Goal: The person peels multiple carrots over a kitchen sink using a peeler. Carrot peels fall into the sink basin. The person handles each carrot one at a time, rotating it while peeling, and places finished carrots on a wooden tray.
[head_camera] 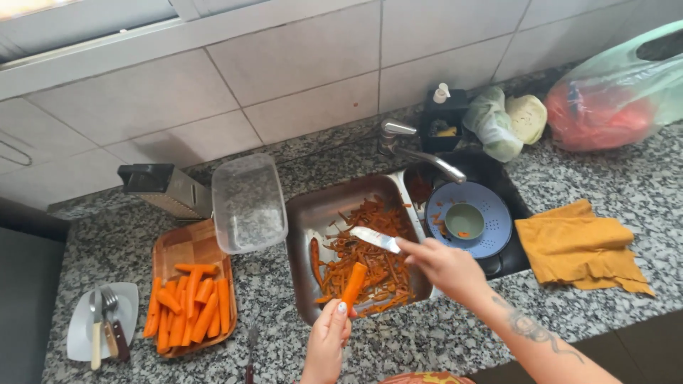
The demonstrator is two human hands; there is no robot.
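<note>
The left hand (326,346) is closed around the lower end of a carrot (353,284), holding it tilted up over the metal tray (302,220). The right hand (445,266) grips a knife (376,239) by the handle, blade pointing left, just above and beyond the carrot's tip; whether blade and carrot touch cannot be told. Under both hands the tray is heaped with orange peelings (370,263), so a good deal of scraping looks done. Well to the left of the left hand, a wooden board (186,245) carries a pile of peeled carrots (188,306), which bears that out. No unpeeled carrots show apart from the one in hand, so by the look of it little is left. Beyond the board stand a grater (165,188) and a clear tub (248,203); right of the right hand lies a yellow cloth (582,247).
</note>
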